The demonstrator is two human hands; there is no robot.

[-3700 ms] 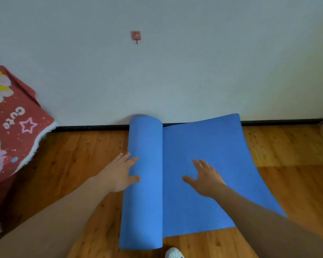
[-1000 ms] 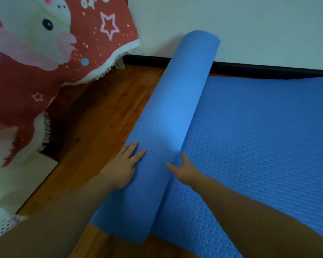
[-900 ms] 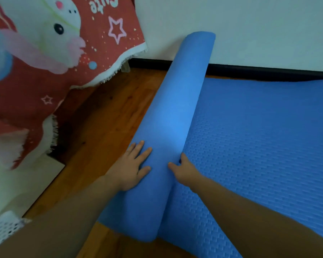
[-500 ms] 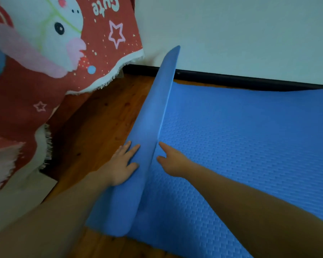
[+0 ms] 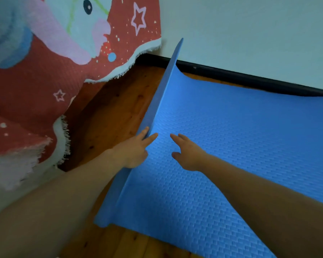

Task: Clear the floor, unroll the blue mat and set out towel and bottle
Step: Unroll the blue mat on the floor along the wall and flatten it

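The blue mat (image 5: 231, 146) lies spread over the wooden floor, textured side up. Only its left end still curls upward in a thin raised flap (image 5: 162, 94). My left hand (image 5: 134, 149) is on that flap with straight fingers, some on its outer side and one on the inner side. My right hand (image 5: 186, 153) hovers or rests flat on the mat just to the right, fingers extended, holding nothing. No towel or bottle is in view.
A red cartoon blanket (image 5: 45, 81) with white fringe hangs at the left, close to the mat's end. A white wall with a black baseboard (image 5: 250, 79) runs along the mat's far side. A strip of bare wooden floor (image 5: 110, 116) lies between blanket and mat.
The roll has unwound from a thick tube to a thin upturned flap as both hands pushed it leftward. The view has moved closer to the blanket.
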